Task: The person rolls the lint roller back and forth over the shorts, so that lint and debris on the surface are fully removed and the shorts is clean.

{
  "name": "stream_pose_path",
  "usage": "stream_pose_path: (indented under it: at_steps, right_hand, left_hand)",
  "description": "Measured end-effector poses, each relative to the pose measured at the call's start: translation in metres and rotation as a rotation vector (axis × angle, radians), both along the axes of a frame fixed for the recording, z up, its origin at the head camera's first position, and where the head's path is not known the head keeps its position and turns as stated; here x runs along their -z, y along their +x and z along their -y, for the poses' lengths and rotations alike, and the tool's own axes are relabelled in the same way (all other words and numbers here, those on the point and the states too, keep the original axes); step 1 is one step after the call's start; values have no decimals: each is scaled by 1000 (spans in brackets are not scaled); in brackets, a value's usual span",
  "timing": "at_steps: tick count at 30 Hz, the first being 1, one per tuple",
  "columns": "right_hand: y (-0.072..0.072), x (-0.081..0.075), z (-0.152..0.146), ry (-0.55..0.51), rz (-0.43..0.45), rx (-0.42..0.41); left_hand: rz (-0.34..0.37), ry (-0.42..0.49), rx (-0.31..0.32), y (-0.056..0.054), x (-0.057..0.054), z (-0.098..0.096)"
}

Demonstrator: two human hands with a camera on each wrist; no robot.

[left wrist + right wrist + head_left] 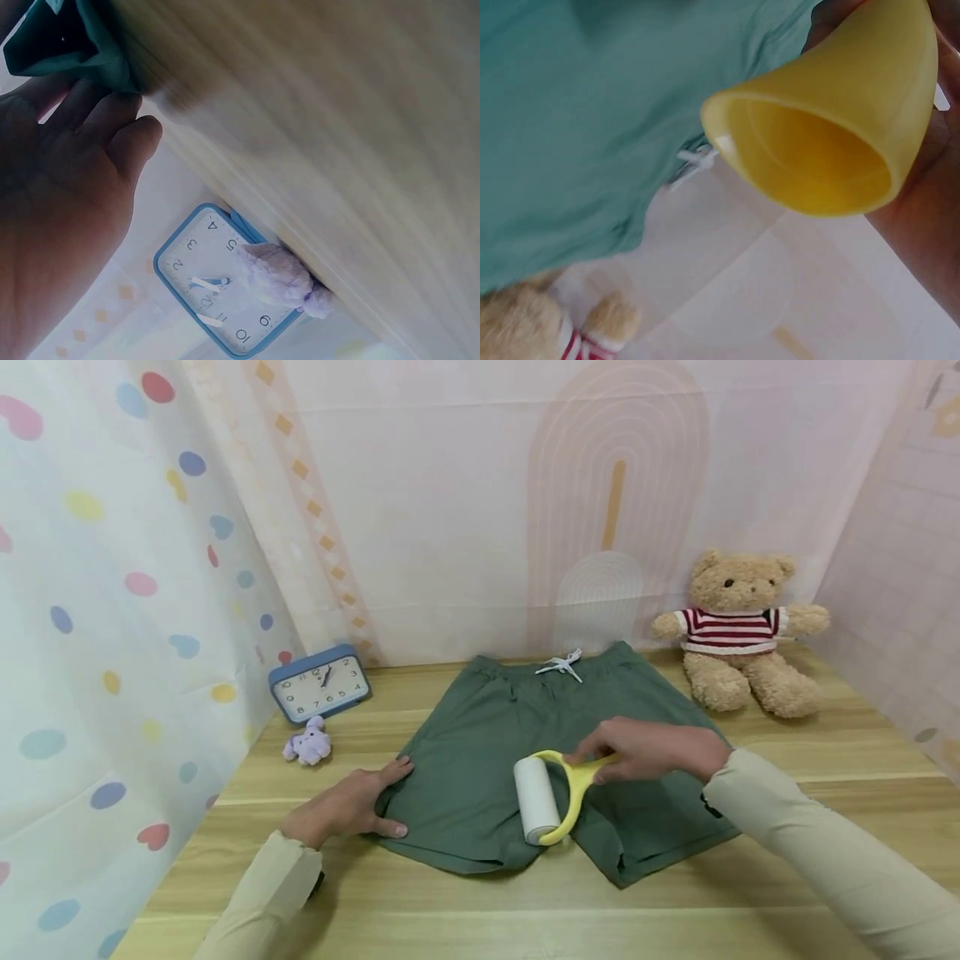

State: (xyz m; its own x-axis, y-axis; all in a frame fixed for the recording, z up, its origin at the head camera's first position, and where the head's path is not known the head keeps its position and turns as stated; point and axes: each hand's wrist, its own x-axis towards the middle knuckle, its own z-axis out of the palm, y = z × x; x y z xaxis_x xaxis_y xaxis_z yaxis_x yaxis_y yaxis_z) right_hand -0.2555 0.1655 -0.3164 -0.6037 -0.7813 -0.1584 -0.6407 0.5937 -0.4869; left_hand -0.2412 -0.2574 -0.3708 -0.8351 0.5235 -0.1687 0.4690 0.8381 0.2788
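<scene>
Green shorts [472, 768] with a white drawstring [561, 665] lie flat on the wooden table, waistband toward the back. My right hand [651, 747] grips the yellow handle of a lint roller [537, 800], whose white roll lies over the inner part of the left leg, near its hem. The handle's hollow end [817, 157] faces the right wrist view. At the outer edge of the left leg, my left hand [345, 806] rests with thumb and fingers spread on the cloth. The left wrist view shows its fingertips beside the green fabric [71, 45].
A blue-framed clock [321, 685] stands at the back left, with a small purple plush toy [308, 743] in front of it. A teddy bear [735, 635] in a striped shirt sits at the back right. Patterned curtains [450, 510] hang behind the table [435, 918].
</scene>
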Motion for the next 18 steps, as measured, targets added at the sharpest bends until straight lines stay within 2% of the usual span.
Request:
stream_pose_path:
  at_steps: [6,18]
  right_hand:
    - [8,-5,-33,1,-11,46]
    - [28,-7,-102,14,49,170]
  left_hand:
    - [-13,0,12,-1,0,-2]
    - [-4,-4,1,0,-1,-1]
